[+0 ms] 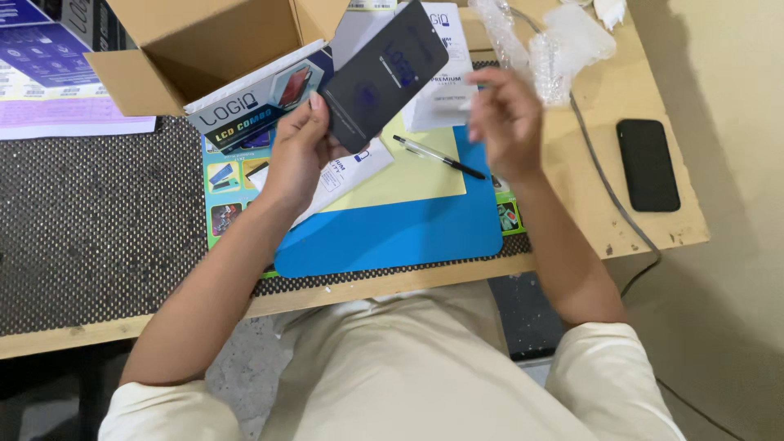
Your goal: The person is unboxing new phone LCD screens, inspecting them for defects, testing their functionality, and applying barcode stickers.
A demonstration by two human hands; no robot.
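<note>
**A:** so which way is the dark panel (384, 77) lying? Looks diagonal to me.

**B:** yep, long axis runs from about 7 o'clock up to 1 o'clock, top end tipped toward the open cardboard box (204, 49). It's a thin flat rectangle, glossy black with rounded corners, some faint pale markings on the face. It's held up in the air over the tabletop (621, 220), not lying on it.

**A:** who's got it?

**B:** the left hand (298, 151), fingers (314, 102) curled around the lower end, thumb on the near edge. The right hand (506, 122) is at 3 o'clock from the panel, blurred, fingers loosely bent and holding nothing that I can make out.

**A:** what's around it?

**B:** under the panel there's a long printed carton (249, 102) and a white leaflet (445, 82). At 5 o'clock a black pen (437, 157) lies on a pale yellow sheet (408, 184), which sits on a smooth blue mat (392, 233). That's all on a dark dotted non-slip mat (98, 220). At 2 o'clock there's crinkly clear bubble wrap (547, 49), and way out at 3 o'clock a black phone (648, 165) lies flat on bare wood, next to a grey cable (600, 175).
</note>
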